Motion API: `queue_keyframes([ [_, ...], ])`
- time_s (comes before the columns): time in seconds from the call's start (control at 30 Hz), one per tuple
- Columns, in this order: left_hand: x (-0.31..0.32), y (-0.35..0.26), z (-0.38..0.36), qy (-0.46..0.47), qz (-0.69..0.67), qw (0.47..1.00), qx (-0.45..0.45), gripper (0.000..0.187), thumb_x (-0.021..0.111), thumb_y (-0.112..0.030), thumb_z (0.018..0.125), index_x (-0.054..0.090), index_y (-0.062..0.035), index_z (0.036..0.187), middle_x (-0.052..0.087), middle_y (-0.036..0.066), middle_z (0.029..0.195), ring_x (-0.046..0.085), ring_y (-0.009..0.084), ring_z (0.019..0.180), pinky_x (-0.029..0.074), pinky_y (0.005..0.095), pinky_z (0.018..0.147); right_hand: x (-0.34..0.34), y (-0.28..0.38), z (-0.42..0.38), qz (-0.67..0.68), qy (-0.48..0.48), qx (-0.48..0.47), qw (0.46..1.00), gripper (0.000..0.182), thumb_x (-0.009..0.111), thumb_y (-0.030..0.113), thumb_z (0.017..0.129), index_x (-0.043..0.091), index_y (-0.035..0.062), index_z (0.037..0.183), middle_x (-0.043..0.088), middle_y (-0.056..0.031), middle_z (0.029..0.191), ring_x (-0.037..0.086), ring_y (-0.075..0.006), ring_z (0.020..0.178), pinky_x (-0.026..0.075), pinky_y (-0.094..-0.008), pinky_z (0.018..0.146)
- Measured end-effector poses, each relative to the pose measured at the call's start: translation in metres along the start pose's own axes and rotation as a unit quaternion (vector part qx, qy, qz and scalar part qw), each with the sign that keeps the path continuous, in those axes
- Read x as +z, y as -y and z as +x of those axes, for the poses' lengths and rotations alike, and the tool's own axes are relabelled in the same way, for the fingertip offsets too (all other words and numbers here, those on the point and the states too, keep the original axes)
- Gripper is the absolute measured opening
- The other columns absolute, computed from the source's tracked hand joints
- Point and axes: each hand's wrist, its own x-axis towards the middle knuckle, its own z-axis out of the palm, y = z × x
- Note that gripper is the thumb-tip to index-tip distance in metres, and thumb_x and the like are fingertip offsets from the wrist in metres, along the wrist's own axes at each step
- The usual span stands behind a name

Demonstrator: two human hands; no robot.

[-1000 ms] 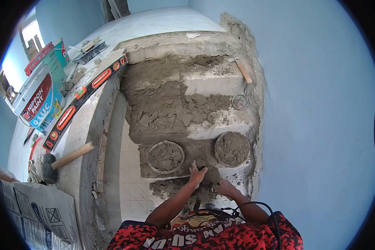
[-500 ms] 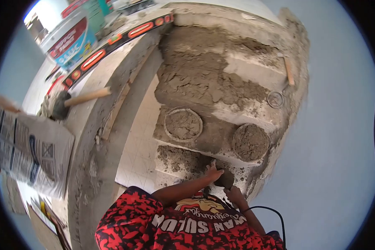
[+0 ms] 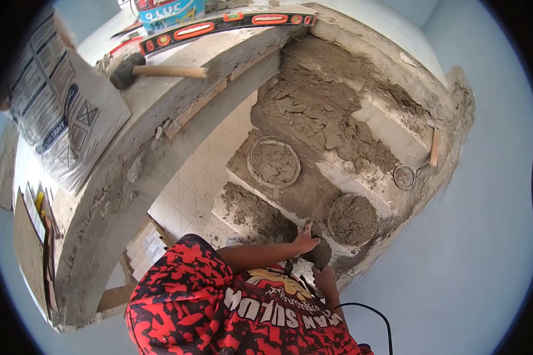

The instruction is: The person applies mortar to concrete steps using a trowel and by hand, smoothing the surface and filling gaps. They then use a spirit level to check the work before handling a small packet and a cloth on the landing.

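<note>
My left hand [image 3: 305,241] is over the lower step with its fingers apart, at the edge of a mortar-covered trowel blade [image 3: 320,253]. My right hand [image 3: 324,277] is closed at the near end of this trowel; its handle is hidden in the fist. Wet mortar [image 3: 257,216] lies on the step left of my hands. Just beyond them stands a bucket of mortar [image 3: 352,220], and a second mortar-filled bucket [image 3: 275,164] is farther up to the left.
Mortar-covered stairs [image 3: 314,106] rise ahead beside a blue wall [image 3: 456,236]. A wooden-handled hammer [image 3: 434,148] and a round metal ring [image 3: 404,177] lie at right. On the left ledge are a mallet [image 3: 166,71], a spirit level [image 3: 231,25], a paint pail [image 3: 169,15] and a printed sack [image 3: 71,112].
My view has turned, so the stairs appear tilted and the left ledge fills more of the picture. Both hands stay close together at the trowel, with only slight movement.
</note>
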Motion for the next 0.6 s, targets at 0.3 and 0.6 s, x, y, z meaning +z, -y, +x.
queue_keyframes([
  [0.3, 0.001, 0.016, -0.003, 0.013, 0.013, 1.0, 0.002, 0.089, 0.059, -0.035, 0.08, 0.0, -0.0076, 0.141, -0.003, 0.032, 0.141, 0.011, 0.0433, 0.132, 0.022, 0.0425, 0.106, -0.007, 0.012, -0.014, -0.02, 0.011, 0.007, 1.0, 0.039, 0.06, 0.03, 0.08, 0.057, -0.0075, 0.069, 0.058, -0.0156, 0.056, 0.06, -0.0243, 0.05, 0.046, -0.0378, 0.048],
  [0.6, 0.007, 0.022, -0.005, -0.031, 0.015, 0.999, 0.02, 0.084, 0.063, -0.031, 0.078, 0.01, -0.0136, 0.141, 0.004, 0.03, 0.142, 0.01, 0.0413, 0.133, 0.021, 0.0426, 0.106, -0.013, 0.025, -0.022, 0.019, 0.046, -0.001, 0.999, 0.037, 0.056, 0.03, 0.079, 0.056, -0.0071, 0.074, 0.058, -0.0149, 0.06, 0.061, -0.0246, 0.055, 0.047, -0.0372, 0.053],
])
